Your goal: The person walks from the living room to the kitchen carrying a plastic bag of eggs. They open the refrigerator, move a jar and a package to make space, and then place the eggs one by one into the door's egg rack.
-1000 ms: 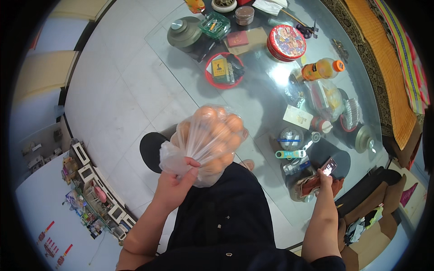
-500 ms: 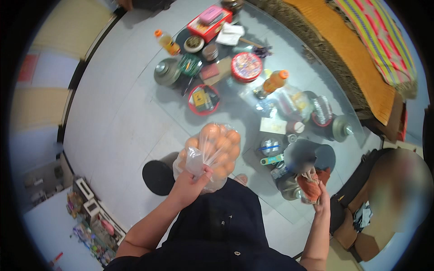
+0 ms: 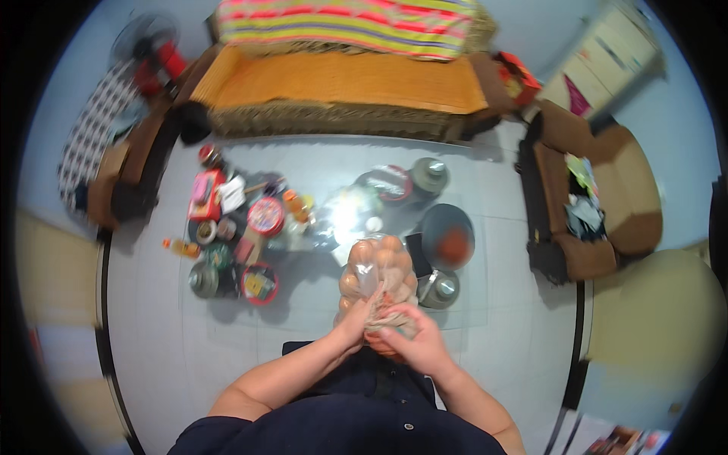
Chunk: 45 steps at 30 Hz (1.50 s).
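Cloth [image 3: 396, 322] reached egg bag [image 3: 381, 262] — floor [image 3: 516, 318] between table edge [image 3: 485, 303], armchair [image 3: 553, 189].

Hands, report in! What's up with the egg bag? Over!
Left hand holding clear egg bag. Right hand gripping crumpled orange-and-beige cloth. Cloth hiding part of bag's near end.

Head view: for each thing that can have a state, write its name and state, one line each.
Clear bag: holding eggs, top gathered in left hand
Cloth: crumpled, in right hand
Round red tin: lid on
Orange bottle: capped
Red basket: holding small packets
Armchair: clothes heaped on seat
Fan: cannot tell whether running
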Each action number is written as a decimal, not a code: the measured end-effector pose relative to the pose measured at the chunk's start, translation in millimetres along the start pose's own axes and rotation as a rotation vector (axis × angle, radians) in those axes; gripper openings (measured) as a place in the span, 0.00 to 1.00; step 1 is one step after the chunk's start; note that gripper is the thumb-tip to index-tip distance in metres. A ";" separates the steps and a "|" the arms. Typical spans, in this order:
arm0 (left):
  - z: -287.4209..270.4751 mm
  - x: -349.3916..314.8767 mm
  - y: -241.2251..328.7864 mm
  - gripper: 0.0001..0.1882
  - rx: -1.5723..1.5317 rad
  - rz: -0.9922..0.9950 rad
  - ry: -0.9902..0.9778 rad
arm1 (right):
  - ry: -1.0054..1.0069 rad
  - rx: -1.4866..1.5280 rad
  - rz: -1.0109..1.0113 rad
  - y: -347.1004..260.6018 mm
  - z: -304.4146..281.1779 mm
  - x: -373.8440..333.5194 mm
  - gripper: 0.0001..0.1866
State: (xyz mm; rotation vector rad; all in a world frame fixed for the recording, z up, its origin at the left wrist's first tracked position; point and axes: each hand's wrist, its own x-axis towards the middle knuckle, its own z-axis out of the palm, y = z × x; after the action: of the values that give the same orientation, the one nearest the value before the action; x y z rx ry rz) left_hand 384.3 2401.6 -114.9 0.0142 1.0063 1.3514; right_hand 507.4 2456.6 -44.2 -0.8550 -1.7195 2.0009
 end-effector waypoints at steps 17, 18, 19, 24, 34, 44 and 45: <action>314.9 2.9 -316.6 0.17 0.351 -0.404 -0.428 | 1.236 0.560 -0.293 57.7 -249.6 -447.8 0.08; 332.7 -1.9 -344.0 0.16 0.374 -0.447 -0.467 | 1.276 0.640 -0.324 56.9 -260.6 -484.5 0.08; 356.4 -12.6 -365.4 0.16 0.471 -0.462 -0.493 | 1.342 0.683 -0.315 59.1 -267.4 -515.8 0.08; 477.2 -59.0 -464.9 0.20 0.778 -0.622 -0.664 | 1.508 0.895 -0.414 77.0 -296.6 -660.2 0.11; 673.6 -89.4 -664.9 0.18 0.996 -0.952 -1.143 | 1.864 0.894 -0.763 87.0 -372.3 -821.1 0.16; 847.2 -153.9 -897.8 0.24 1.184 -1.288 -1.318 | 1.861 0.849 -1.076 82.3 -551.5 -948.6 0.18; 856.6 -162.7 -923.8 0.25 1.182 -1.313 -1.305 | 1.863 0.814 -1.004 88.0 -572.3 -962.2 0.18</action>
State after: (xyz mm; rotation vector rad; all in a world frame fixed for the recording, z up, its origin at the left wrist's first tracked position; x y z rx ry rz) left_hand 1648.5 2459.2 -4.0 0.8436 0.2962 -0.6279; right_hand 1611.7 2265.8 27.0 -0.7253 -0.0258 0.4106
